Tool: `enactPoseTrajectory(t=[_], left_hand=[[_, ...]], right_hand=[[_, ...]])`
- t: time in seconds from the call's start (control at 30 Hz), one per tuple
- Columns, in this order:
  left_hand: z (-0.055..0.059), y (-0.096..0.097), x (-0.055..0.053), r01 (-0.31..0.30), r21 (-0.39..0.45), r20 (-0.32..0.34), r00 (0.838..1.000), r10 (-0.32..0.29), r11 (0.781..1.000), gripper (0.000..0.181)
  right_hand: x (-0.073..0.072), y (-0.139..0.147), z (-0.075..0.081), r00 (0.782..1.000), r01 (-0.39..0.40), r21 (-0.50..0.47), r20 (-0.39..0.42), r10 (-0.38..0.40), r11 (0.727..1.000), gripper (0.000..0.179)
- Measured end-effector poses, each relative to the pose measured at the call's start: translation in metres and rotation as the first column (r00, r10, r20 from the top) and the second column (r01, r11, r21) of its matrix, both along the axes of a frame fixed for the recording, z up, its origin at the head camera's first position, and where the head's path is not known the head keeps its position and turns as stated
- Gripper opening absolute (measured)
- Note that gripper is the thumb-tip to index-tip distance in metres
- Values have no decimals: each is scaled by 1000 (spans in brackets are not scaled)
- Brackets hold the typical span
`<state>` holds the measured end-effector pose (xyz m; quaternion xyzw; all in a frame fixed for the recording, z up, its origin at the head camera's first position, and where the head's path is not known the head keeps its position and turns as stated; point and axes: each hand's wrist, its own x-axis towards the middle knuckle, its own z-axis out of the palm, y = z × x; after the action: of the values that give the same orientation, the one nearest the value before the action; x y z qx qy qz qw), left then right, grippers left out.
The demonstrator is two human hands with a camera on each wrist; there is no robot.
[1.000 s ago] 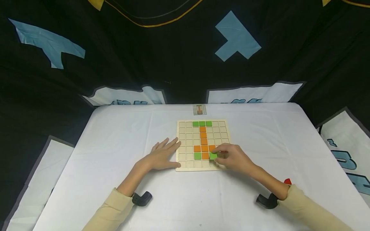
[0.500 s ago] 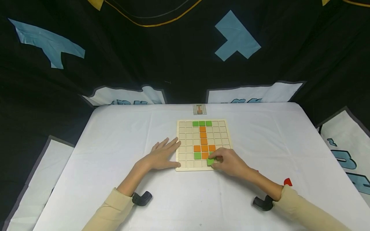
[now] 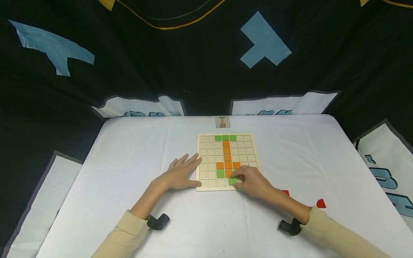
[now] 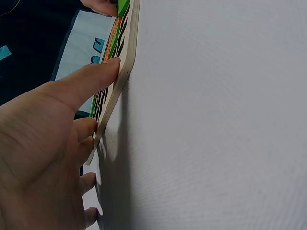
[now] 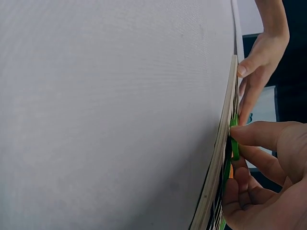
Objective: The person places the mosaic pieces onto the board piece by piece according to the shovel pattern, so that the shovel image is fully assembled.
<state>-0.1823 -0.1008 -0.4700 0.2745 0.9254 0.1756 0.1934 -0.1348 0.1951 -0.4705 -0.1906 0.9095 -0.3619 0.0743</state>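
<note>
A pale wooden grid board (image 3: 207, 184) lies on the white table. Green and orange square tiles sit in its cells: a green row at the back, an orange column (image 3: 227, 151) down the middle, orange and green ones near the front. With fingers spread, my left hand (image 3: 179, 175) rests at the board's left edge, the thumb (image 4: 103, 76) touching the front left corner in the left wrist view. My right hand (image 3: 253, 182) pinches a green square tile (image 3: 232, 181) between thumb and fingers, close over the front row. In the right wrist view this tile (image 5: 235, 146) stands tilted at the board surface.
Behind the board lies a small card (image 3: 223, 122) with a grid picture. Red pieces lie at the right: one (image 3: 321, 203) near the sleeve, another (image 3: 285, 192) partly hidden by the forearm. A dark patterned curtain (image 3: 206, 71) hangs behind the table.
My right hand has moved the green tile left and toward the board's front row. A red piece beside the right forearm has come into view. My left hand stays where it was.
</note>
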Motion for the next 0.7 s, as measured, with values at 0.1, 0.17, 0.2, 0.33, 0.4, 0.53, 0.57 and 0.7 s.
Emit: enactPoseTrajectory(t=[0.1, 0.17, 0.2, 0.33, 0.4, 0.53, 0.57, 0.7], left_hand=[[0, 0, 0, -1, 0, 0, 1000, 1, 1000, 91], [0, 0, 0, 1, -1, 2, 1000, -1, 1000, 91], [-1, 0, -1, 2, -1, 3, 1000, -2, 1000, 91], [-1, 0, -2, 2, -12, 4, 1000, -2, 1000, 91], [-1, 0, -2, 1, -13, 1, 1000, -1, 1000, 91], [1, 1, 0, -2, -10, -1, 1000, 2, 1000, 91], [1, 1, 0, -2, -8, 0, 1000, 2, 1000, 91], [2, 1, 0, -1, -6, 4, 1000, 2, 1000, 90]], right_hand=[[0, -2, -1, 1000, -9, -8, -11, 9, 1000, 25], [0, -4, -2, 1000, -6, -8, -10, 5, 1000, 24], [0, -4, -2, 1000, -3, -6, -9, 3, 1000, 24], [1, -6, -2, 1000, 9, -3, -11, -9, 1000, 24], [1, -7, -2, 1000, 13, 0, -10, -13, 1000, 24], [1, -8, -3, 1000, 10, 5, -4, -10, 1000, 24], [1, -8, -3, 1000, 10, 7, -1, -10, 1000, 24], [0, -8, -3, 1000, 5, 5, -2, -5, 1000, 25]])
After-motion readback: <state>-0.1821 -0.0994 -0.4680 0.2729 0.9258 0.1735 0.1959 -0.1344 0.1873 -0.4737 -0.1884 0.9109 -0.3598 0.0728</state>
